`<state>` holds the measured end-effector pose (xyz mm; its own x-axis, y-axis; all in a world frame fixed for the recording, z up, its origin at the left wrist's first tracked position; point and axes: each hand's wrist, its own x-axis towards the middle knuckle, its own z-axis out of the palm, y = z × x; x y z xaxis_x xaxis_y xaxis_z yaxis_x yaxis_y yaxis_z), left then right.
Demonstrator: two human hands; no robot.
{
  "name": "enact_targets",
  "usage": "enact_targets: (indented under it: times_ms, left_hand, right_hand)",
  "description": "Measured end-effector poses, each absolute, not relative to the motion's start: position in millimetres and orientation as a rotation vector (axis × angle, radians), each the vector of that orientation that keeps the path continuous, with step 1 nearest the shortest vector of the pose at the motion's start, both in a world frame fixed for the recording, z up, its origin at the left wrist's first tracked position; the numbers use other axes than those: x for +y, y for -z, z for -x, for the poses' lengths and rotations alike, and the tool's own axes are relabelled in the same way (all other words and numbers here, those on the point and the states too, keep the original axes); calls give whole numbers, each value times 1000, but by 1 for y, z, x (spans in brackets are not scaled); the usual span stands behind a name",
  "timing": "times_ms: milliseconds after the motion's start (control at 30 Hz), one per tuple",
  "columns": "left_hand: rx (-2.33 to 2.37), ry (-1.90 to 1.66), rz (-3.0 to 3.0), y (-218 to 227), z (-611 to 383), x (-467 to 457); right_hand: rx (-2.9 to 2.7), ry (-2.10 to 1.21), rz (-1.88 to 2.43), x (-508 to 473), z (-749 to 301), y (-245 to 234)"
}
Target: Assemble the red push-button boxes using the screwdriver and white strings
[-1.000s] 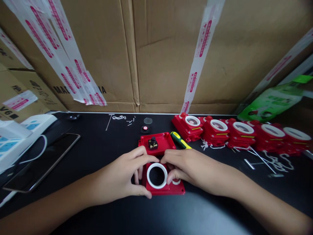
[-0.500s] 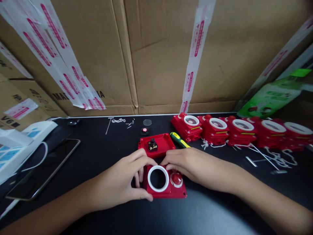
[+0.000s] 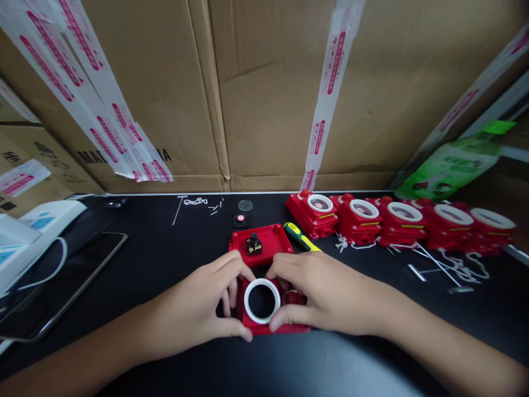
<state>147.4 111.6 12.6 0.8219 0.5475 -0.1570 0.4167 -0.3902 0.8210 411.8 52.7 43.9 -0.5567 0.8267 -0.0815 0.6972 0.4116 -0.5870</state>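
A red plastic cover (image 3: 256,325) with a white ring (image 3: 262,300) round its hole lies on the black table in front of me. My left hand (image 3: 198,309) grips its left side, thumb on the near edge and fingers curled over the far edge. My right hand (image 3: 318,295) clasps its right side, thumb beside the ring, and covers the red button there. Just behind the cover sits a red open base (image 3: 261,242) with a small black and brass part (image 3: 253,244) inside.
A yellow-green screwdriver (image 3: 301,237) lies right of the base. A row of several assembled red boxes (image 3: 397,223) runs to the right, with white strings and metal pins (image 3: 438,267) in front. A phone (image 3: 53,289) lies at left. Cardboard boxes (image 3: 264,94) wall the back.
My right hand has closed over the cover's right side and now hides the red button that showed half a second ago. My left hand keeps its hold.
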Motion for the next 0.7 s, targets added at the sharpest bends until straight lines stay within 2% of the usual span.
enact_targets:
  times_ms: [700]
  left_hand:
    - [758,-177,-2017,-12,-149,111]
  right_hand:
    - [-2558,-791,1318,55,-418,-47]
